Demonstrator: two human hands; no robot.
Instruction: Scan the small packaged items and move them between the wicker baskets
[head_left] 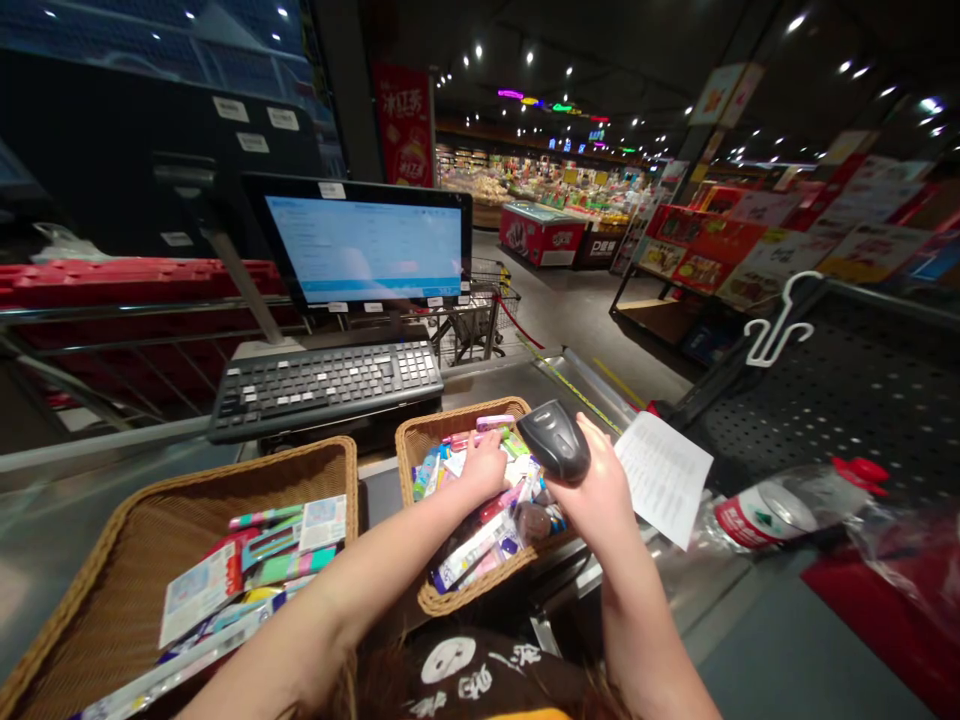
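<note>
A black handheld scanner [555,440] is gripped in my right hand [596,490], above the right edge of a wicker basket [406,450] full of small packaged items. Inside that basket, my left hand [486,466] reaches among the items near the back, its fingers on or beside a pink item; whether it grips anything is hidden. Tubes, a brown round item and a long white package [476,550] lie in the same basket. To the left, a larger wicker basket [112,530] holds several toothbrush-like packages and a red and white packet [202,590].
Behind the baskets are a keyboard [330,385] and a lit monitor [371,250]. A printed paper sheet [664,475] lies right of my right hand, beside a large clear bottle [772,510] with a red cap. A white hanger [780,325] hangs on a black perforated panel.
</note>
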